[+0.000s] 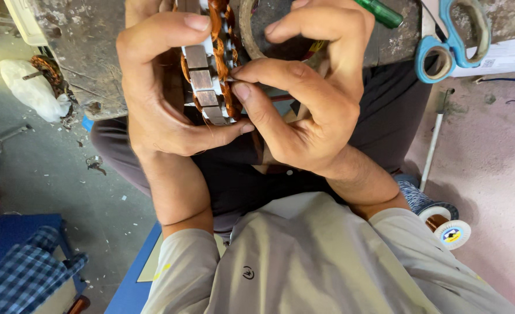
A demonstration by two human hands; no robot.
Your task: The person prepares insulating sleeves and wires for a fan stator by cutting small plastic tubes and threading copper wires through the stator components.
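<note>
The worn grey bench (89, 58) is spanning the top of the view, above the person's dark-trousered lap. Both forearms are rising from the pale sleeves and bending in toward each other over it. The left hand (158, 99) is wrapping around the motor stator (211, 70), thumb lying beneath it and fingers curling over its top, holding it on edge just before the bench's rim. The right hand (310, 110) is coming in from the other side, its thumb and forefinger (257, 70) pressing together on the copper winding (229, 87) at the stator's edge. Blue-handled scissors (452, 40) are lying on the bench at upper right. A wire spool (450, 232) is resting on the floor beside the right elbow.
</note>
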